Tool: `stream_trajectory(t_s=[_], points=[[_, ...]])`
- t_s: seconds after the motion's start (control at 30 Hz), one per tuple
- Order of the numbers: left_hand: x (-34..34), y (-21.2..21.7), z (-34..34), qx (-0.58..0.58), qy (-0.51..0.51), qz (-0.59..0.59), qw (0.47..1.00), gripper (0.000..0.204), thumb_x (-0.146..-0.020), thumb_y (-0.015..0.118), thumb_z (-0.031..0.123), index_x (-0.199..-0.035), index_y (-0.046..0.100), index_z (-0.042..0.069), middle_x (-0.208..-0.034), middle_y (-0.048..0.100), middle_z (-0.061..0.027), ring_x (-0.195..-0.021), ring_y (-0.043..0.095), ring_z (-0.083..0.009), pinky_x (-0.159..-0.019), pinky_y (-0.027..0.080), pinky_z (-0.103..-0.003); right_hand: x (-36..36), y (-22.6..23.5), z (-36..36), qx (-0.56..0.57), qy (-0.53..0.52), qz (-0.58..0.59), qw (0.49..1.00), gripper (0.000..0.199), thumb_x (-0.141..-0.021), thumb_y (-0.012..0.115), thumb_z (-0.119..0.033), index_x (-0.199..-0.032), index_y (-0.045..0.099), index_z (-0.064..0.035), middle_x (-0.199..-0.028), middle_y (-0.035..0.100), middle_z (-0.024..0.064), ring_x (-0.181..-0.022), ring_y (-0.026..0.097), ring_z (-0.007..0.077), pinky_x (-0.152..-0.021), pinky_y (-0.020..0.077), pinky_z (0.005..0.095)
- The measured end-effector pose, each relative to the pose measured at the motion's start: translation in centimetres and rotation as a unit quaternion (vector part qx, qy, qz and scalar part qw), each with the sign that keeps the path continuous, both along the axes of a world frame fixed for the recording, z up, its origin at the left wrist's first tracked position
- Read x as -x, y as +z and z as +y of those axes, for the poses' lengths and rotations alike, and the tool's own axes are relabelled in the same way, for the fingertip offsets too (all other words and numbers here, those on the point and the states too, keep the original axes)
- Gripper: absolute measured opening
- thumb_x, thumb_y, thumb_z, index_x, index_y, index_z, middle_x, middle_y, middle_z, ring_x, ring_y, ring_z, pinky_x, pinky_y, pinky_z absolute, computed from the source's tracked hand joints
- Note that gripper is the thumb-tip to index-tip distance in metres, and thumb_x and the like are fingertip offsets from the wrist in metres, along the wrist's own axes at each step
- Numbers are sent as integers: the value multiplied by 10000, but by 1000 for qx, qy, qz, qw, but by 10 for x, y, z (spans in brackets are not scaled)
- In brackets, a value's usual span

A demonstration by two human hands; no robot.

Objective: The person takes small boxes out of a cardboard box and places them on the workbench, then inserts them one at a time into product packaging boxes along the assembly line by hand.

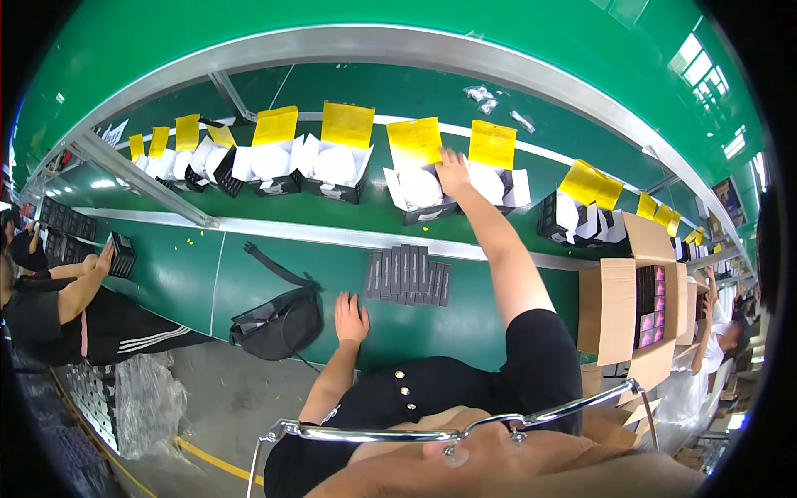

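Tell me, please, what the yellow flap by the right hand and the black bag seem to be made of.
Yellow flap by the right hand: probably smooth-finished card, since it looks flat and stiff. Black bag: likely dull fabric, judging by its slumped, creased shape; fibre unclear.

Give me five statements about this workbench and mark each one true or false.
1. The bag is black. True.
2. The left hand grips the bag. False: it lies on the bench, right of the bag.
3. The right hand is among the open boxes. True.
4. The carton is shut. False: its flaps stand open.
5. The small dark boxes lie between bag and carton. True.
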State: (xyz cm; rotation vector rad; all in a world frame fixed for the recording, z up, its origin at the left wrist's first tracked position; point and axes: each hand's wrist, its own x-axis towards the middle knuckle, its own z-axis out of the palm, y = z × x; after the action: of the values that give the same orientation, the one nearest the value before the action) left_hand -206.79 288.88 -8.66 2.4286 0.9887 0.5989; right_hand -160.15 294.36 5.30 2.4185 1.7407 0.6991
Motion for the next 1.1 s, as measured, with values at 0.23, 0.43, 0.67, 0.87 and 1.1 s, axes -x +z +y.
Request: stream_trajectory(t_s=[0.23, 0.43, 0.67, 0.87, 1.1], points=[[15, -1, 15, 1, 1, -7, 1000, 445, -880, 605, 178, -1272, 496, -1, -1358, 465, -238, -1323, 394, -432, -1091, 342, -533, 92, 19, -38, 173, 55, 540, 822, 554, -767, 808, -376, -1163, 625, -35, -1094, 659, 147, -929, 655, 277, -792, 522, 417], [28, 6, 28, 4, 1, -6, 1000, 445, -881, 605, 181, -1273, 496, -2, -1353, 467, -236, -1323, 393, -431, -1095, 338, -535, 100, -20, -54, 324, -46, 730, 600, 762, -756, 844, -339, -1348, 514, 10, -1127, 641, 121, -968, 628, 194, -821, 536, 335], [39, 14, 41, 10, 3, -17, 1000, 443, -885, 604, 185, -1274, 498, 1, -1348, 472, -231, -1325, 393, -427, -1108, 329, -528, 67, 93, 15, 115, -9, 752, 649, 657, -705, 874, -228, -1244, 578, 5, -1139, 642, 114, -961, 653, 191, -799, 554, 314], [54, 16, 55, 23, -3, -22, 999, 438, -889, 601, 194, -1272, 508, 2, -1359, 472, -230, -1341, 387, -413, -1128, 314, -522, 119, 119, 140, -151, -12, 480, 864, 756, -624, 898, -312, -1227, 561, -4, -1162, 627, 196, -1025, 648, 277, -892, 522, 361], [64, 14, 69, 33, -7, -27, 999, 436, -885, 598, 191, -1265, 517, -7, -1362, 468, -238, -1334, 392, -423, -1125, 315, -530, 127, 72, 210, 76, 21, 269, 960, 668, -537, 873, -260, -1098, 613, -6, -1033, 635, 216, -980, 627, 383, -878, 515, 439]])
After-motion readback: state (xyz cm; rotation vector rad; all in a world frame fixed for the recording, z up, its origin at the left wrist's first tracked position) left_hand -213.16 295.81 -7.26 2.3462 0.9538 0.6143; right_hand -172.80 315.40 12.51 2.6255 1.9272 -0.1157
